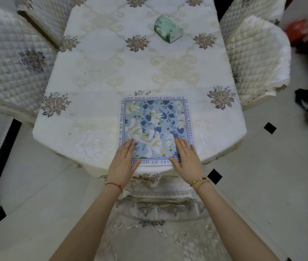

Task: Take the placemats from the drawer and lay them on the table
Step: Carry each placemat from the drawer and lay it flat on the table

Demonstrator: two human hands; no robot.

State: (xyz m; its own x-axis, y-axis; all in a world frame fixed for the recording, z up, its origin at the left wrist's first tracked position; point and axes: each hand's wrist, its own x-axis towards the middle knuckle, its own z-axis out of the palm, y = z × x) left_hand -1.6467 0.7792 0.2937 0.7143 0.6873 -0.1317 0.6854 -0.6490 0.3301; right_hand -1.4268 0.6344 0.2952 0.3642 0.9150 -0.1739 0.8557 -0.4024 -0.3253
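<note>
**1 placemat laid flat at the near table edge**

At the near edge of the table (96, 76), 1 placemat (156, 127) is seen lying flat on the cream embroidered tablecloth (168, 68), its near side running right along the table's rim. Open cloth is left to the left and right of it, and a wide clear stretch is left beyond its far side, up to a small green packet (168, 31) sitting well apart near the far end. Quilted chairs (8, 61) are drawn up on the left and right sides of the table, and tiled floor (262, 176) is seen past the table's cut corners.

The placemat is roughly square with rounded corners. A pale border printed with dark lettering is set around a blue panel of white flowers, navy leaves and small yellow dots. No long axis can be told; its sides are lined up square with the table edges, and the lettering on the far side reads upright from the near end.

The left hand (124, 162) is laid palm down on the near left corner, fingers straight and together, nothing gripped. The right hand (187, 159) is laid the same way on the near right corner, flat and unclenched.
</note>
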